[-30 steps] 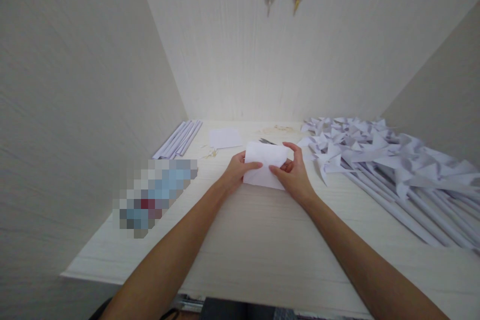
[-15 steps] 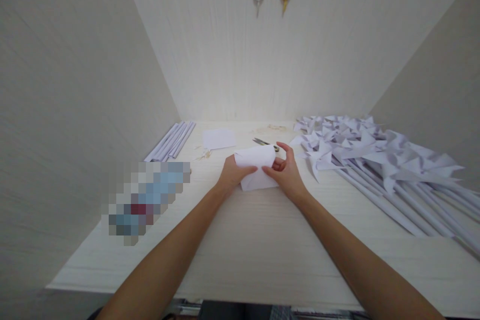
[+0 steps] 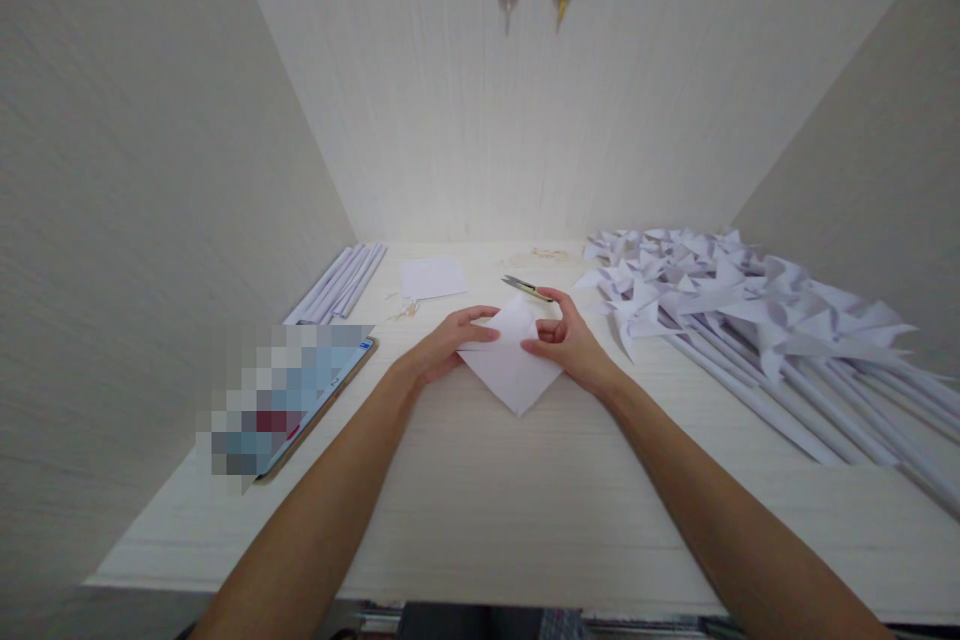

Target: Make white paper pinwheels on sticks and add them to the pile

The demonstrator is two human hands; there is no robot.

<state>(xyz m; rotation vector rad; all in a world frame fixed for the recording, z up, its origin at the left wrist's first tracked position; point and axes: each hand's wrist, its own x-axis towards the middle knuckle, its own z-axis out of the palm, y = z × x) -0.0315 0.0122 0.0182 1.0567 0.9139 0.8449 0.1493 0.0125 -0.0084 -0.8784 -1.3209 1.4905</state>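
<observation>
A square sheet of white paper (image 3: 517, 375) is turned cornerwise, one corner pointing toward me, just above or on the table. My left hand (image 3: 450, 340) grips its left side, thumb on the front face and fingers partly behind. On the right side, my right hand (image 3: 568, 342) pinches the sheet between thumb and curled fingers, its index finger raised apart. Close beyond that index finger lies a pair of scissors (image 3: 525, 287), blades pointing left. Another flat stack or sheet of white paper (image 3: 433, 277) lies farther back to the left.
Many white paper pinwheels (image 3: 712, 290) on rolled paper sticks (image 3: 810, 400) are heaped at right. Rolled paper tubes (image 3: 341, 282) lie back left. A partly blurred tablet or phone (image 3: 330, 390) leans at left. Small thin sticks (image 3: 409, 310) lie scattered. Two hooks hang on the wall.
The sheet has gone from curled over in both hands to flatter, turned with a corner toward me. My left hand has shifted slightly left along its edge.
</observation>
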